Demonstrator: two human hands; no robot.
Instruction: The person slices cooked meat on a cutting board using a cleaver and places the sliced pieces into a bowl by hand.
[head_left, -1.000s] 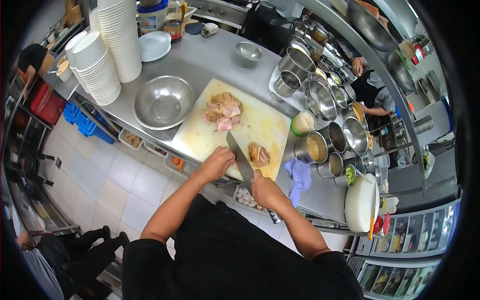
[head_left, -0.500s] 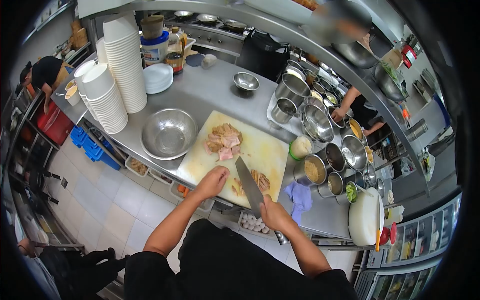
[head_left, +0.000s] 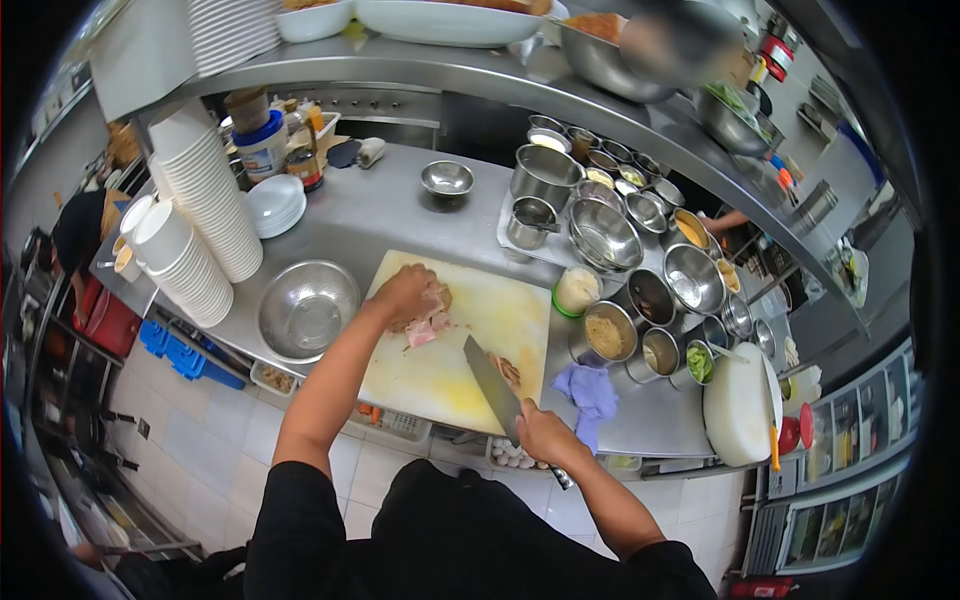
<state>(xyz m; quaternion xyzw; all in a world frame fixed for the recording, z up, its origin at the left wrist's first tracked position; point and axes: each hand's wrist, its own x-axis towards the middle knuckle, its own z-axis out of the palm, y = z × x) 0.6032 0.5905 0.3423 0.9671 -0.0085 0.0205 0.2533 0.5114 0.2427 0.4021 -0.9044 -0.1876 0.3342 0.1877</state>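
On the left of the worktop (head_left: pixel 370 218) stood tall stacks of white tubs (head_left: pixel 205 190), and a wide steel bowl (head_left: pixel 310 312) sat just beside the cutting board (head_left: pixel 500 300). On the board's far left part lay a pile of meat (head_left: pixel 427 326), the left hand (head_left: pixel 405 293) over it with its fingers curled down; how firmly they gripped, if at all, could not be told, since the fingertips were hidden.

Next came the knife (head_left: pixel 490 388), its long axis slanting from a tip at the far left to a handle at the near right. The pile lay beyond that tip, ahead and to the left of the right hand (head_left: pixel 548 437) — so the left hand was plainly the nearer one. A smaller heap of sliced meat (head_left: pixel 510 374) showed just right of the blade, partly covered by it. The right hand was wrapped around the handle — near a purple cloth (head_left: pixel 588 395) beside the board.
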